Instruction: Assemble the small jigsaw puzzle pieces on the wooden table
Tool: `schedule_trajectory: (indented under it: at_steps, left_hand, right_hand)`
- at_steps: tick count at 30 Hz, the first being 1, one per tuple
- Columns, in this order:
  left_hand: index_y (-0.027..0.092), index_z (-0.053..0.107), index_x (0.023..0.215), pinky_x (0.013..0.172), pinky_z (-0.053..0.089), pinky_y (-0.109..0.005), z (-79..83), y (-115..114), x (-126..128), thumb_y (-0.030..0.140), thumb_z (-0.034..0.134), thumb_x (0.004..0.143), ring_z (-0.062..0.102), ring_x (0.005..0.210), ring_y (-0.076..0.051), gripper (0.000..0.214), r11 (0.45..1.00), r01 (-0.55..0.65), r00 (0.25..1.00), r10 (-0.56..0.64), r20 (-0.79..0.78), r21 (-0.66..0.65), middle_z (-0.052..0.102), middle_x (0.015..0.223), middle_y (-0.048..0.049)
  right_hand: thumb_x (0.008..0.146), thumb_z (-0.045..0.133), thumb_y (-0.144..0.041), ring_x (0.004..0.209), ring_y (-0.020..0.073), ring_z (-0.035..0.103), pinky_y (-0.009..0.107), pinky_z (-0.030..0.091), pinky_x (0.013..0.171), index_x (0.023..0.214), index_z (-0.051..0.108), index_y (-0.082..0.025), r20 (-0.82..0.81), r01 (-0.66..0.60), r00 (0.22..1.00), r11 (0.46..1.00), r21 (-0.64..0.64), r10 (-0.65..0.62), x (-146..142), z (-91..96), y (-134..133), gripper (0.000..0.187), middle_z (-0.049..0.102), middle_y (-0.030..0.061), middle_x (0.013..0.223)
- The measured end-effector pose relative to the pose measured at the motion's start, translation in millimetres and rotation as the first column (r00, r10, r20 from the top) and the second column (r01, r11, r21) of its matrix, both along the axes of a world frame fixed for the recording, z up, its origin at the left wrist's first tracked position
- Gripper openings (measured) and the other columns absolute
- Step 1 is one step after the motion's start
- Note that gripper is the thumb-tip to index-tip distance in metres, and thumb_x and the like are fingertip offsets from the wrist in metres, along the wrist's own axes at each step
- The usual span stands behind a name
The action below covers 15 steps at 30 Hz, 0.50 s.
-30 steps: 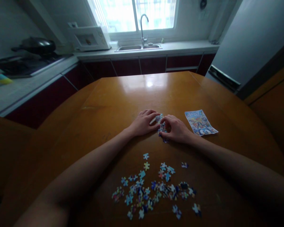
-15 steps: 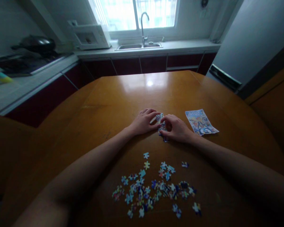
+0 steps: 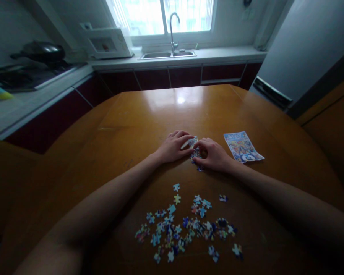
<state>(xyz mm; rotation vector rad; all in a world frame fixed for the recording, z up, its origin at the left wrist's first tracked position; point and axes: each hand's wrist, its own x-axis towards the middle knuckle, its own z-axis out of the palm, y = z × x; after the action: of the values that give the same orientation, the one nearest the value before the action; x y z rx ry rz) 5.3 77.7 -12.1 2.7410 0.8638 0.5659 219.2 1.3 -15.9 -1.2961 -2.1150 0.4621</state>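
Observation:
A partly joined jigsaw puzzle (image 3: 195,153) lies flat on the wooden table between my two hands, its middle partly covered by fingers. My left hand (image 3: 176,146) is at its left side, thumb and curved fingertips holding the edge, with a gap between them. From the right, my right hand (image 3: 212,154) has its fingers curled and its thumb and fingertips pressed onto the puzzle. Whether a single loose piece is under these fingertips is hidden. Nearer to me lies a heap of loose jigsaw pieces (image 3: 170,229), with a few single pieces (image 3: 177,199) apart from it.
A creased picture sheet (image 3: 243,147) lies right of my right hand. The wooden table (image 3: 149,114) reaches toward a counter with a sink (image 3: 157,55) and microwave (image 3: 107,44). A wok (image 3: 43,51) sits on the stove at left; a fridge (image 3: 306,49) stands at right.
The view has shifted very slightly. Both hands keep almost the same place and pose at the puzzle, and the loose pieces lie as before.

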Motion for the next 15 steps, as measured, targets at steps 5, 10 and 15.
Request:
schedule_trajectory:
  at_steps: [5,10,15]
  left_hand:
    - [0.026,0.060,0.131,0.106,0.042,-0.046,1.7,-1.2,1.2,0.052,0.055,0.097,0.054,0.122,-0.027,0.043,1.000,-0.006,1.000,0.006,0.002,-0.005,0.061,0.128,-0.0078]
    - [0.026,0.061,0.130,0.106,0.042,-0.047,1.1,-1.4,1.6,0.051,0.056,0.096,0.053,0.122,-0.027,0.042,1.000,-0.006,1.000,0.006,-0.004,-0.007,0.061,0.128,-0.0080]
    - [0.026,0.061,0.130,0.107,0.041,-0.047,-0.4,-1.6,0.6,0.052,0.064,0.090,0.052,0.124,-0.028,0.048,1.000,-0.002,1.000,0.002,-0.002,0.002,0.060,0.130,-0.0078]
  right_hand:
    - [0.076,0.080,-0.028,0.080,0.0192,0.052,0.031,0.039,0.073,0.097,0.065,-0.022,0.002,-0.006,1.000,1.000,0.001,0.006,-0.4,0.6,-0.1,0.027,0.059,0.0007,0.084]
    - [0.076,0.080,-0.028,0.079,0.0188,0.051,0.031,0.039,0.073,0.096,0.065,-0.022,-0.001,-0.007,1.000,1.000,0.005,0.007,0.1,0.4,0.6,0.026,0.058,0.0003,0.083]
    - [0.076,0.081,-0.028,0.081,0.0188,0.052,0.030,0.040,0.073,0.096,0.065,-0.022,-0.013,-0.021,1.000,1.000,0.001,0.021,1.0,0.2,0.9,0.026,0.059,0.0007,0.085]
